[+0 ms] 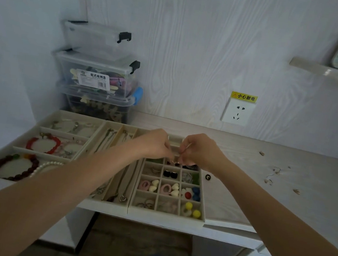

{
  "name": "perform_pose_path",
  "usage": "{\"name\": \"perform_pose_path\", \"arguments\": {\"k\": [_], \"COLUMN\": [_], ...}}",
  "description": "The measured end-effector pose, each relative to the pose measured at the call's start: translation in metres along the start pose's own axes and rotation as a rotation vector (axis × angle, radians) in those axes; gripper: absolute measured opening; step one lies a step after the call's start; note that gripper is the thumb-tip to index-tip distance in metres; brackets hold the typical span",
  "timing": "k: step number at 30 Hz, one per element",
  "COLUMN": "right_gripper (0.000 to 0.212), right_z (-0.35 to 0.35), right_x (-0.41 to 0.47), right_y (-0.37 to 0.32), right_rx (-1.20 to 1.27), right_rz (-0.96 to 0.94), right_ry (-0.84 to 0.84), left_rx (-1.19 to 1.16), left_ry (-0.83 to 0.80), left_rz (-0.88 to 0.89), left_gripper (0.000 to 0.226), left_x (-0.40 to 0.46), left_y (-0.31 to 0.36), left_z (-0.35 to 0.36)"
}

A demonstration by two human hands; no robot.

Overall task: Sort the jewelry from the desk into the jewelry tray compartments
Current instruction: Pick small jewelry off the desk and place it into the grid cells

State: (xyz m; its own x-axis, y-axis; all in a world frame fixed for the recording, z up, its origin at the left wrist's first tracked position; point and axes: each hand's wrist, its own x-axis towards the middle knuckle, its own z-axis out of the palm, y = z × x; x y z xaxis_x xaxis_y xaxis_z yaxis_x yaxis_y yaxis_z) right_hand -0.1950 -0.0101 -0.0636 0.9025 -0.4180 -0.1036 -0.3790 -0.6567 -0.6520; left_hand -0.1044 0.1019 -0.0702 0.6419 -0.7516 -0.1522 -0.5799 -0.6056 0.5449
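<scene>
Both hands meet above the far rows of the small-grid jewelry tray [203, 197]. My left hand [157, 142] and my right hand [198, 150] pinch a small metal earring [175, 160] between their fingertips, just over a compartment. The grid tray holds heart studs, black studs, and red, blue and yellow ball earrings. A middle tray [109, 204] holds necklaces in long slots. The left tray [39, 129] holds a red bracelet [44, 143], a dark bead bracelet [13, 168] and a pearl strand. Several small loose pieces [274, 175] lie on the desk at right.
Three stacked clear storage boxes [97, 74] stand at the back left corner. A wall socket [238, 111] sits above the desk's back edge. A small black round piece [207, 177] lies beside the grid tray. A shelf [332, 72] juts out at upper right. My knees show below the desk.
</scene>
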Motion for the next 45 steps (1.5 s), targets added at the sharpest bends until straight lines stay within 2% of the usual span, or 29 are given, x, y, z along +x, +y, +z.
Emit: {"name": "perform_pose_path", "arguments": {"k": [9, 13, 18, 25, 29, 31, 33, 36, 40, 45], "right_gripper": [0.021, 0.015, 0.028, 0.031, 0.032, 0.030, 0.030, 0.030, 0.031, 0.032], "right_z": [0.007, 0.010, 0.003, 0.000, 0.002, 0.002, 0.002, 0.002, 0.002, 0.003], "right_x": [0.003, 0.006, 0.002, -0.008, -0.009, -0.009, -0.009, -0.008, -0.007, -0.009], "right_y": [-0.009, -0.006, 0.001, 0.005, 0.004, 0.002, 0.002, 0.002, 0.003, 0.004], "right_rx": [-0.394, -0.449, -0.536, -0.617, -0.714, -0.742, -0.747, -0.740, -0.736, -0.751], "right_rz": [-0.087, -0.107, -0.147, -0.254, -0.290, -0.295, -0.290, -0.286, -0.290, -0.292], "right_ry": [-0.081, -0.072, -0.013, -0.105, -0.093, -0.088, -0.091, -0.095, -0.081, -0.078], "left_rx": [0.232, 0.234, 0.258, 0.314, 0.384, 0.423, 0.433, 0.378, 0.328, 0.432], "left_ry": [-0.002, 0.002, -0.027, -0.036, -0.039, -0.023, 0.003, 0.059, 0.128, 0.045], "left_rz": [0.004, -0.012, -0.043, -0.062, -0.050, -0.043, -0.025, 0.038, 0.172, 0.252], "left_gripper": [0.020, 0.019, 0.026, 0.030, 0.017, 0.028, 0.032, 0.016, 0.018, 0.042], "left_x": [0.006, 0.006, 0.005, 0.007, 0.004, 0.003, 0.004, 0.003, -0.006, -0.021], "left_y": [0.006, 0.009, 0.014, 0.017, 0.022, 0.024, 0.023, 0.018, 0.004, -0.005], "left_z": [0.012, 0.012, 0.012, 0.011, 0.008, 0.008, 0.008, 0.007, 0.000, -0.002]}}
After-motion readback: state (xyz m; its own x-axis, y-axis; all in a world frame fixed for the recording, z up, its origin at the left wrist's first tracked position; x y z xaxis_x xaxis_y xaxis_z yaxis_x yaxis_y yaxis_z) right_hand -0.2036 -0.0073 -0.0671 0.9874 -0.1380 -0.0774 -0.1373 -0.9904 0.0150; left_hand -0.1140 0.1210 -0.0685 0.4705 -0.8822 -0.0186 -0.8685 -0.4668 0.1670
